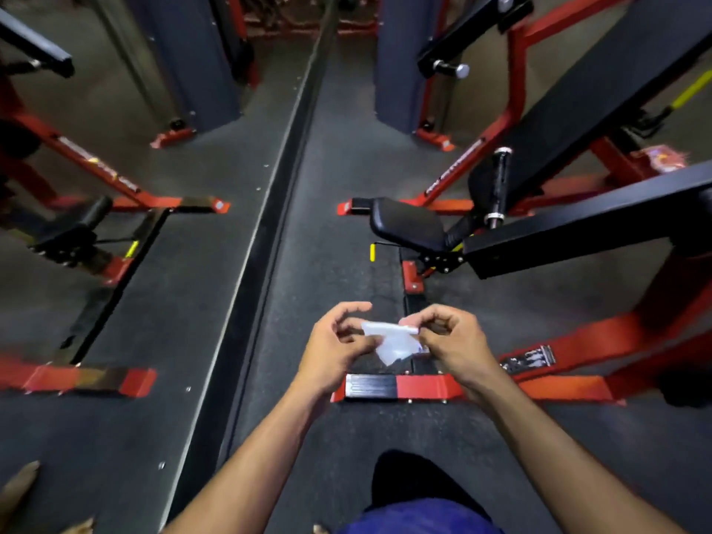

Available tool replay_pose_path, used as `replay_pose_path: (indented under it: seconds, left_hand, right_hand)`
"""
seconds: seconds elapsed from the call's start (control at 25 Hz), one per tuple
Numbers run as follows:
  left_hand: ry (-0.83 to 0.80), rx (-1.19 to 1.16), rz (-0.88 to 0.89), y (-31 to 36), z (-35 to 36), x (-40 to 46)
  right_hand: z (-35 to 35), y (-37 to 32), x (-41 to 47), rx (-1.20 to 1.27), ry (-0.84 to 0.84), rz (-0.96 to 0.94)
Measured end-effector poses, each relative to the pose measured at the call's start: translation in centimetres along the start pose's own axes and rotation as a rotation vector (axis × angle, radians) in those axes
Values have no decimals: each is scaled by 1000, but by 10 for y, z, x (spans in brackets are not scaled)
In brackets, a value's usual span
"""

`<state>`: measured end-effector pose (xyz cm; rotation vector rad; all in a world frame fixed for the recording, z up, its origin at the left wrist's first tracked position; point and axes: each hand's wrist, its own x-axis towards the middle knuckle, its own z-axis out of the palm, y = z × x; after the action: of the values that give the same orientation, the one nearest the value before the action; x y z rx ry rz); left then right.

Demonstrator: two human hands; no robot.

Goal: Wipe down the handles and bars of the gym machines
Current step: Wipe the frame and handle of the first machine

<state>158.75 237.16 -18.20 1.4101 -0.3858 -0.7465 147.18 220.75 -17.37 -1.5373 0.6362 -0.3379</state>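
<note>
We stood on dark rubber flooring (pixel 385 429) beside a mirror wall (pixel 115 186) on the left, whose lower edge ran from the near left to the far centre; the reflected equipment in it was smeared and hard to read. To the right stood a red-framed gym machine (pixel 578 341), its upper parts cut off by the top and right edges. Its long black back pad (pixel 601 71) sloped away to the far right, with a small black seat pad (pixel 404 223) below it. A black handle (pixel 500 183) with chrome ends rose upright from a black bar (pixel 578 225) near the seat. A yellow lever tip (pixel 373 252) showed under the seat.

Near the middle, both our hands met over a small white wipe (pixel 391 341). Our right hand (pixel 450 341) pinched its top edge between thumb and fingers. Our left hand (pixel 339 341) had its fingers loosely curled, its thumb at the wipe's left side; how firm that grip was, we could not tell. The wipe hung crumpled between them, well apart from the handle.
</note>
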Motion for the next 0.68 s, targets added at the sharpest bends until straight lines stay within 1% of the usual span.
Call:
replay_pose_path:
  seconds: [0.12, 0.16, 0.32, 0.4, 0.56, 0.68]
  left_hand:
    - [-155, 132, 93, 8, -6, 40]
    - [-211, 162, 98, 11, -8, 57]
    - [-402, 131, -13, 25, -12, 127]
    - [-429, 189, 9, 36, -18, 163]
    - [-418, 319, 77, 60, -29, 245]
    - [-501, 406, 140, 67, -28, 292]
  right_hand:
    - [3, 0, 22, 28, 125, -14]
    - [3, 1, 34, 50, 159, -25]
    - [1, 3, 94, 135, 242, -56]
    - [5, 3, 124, 194, 261, -21]
    - [13, -13, 180, 336, 259, 47]
    - [7, -28, 209, 412, 311, 97]
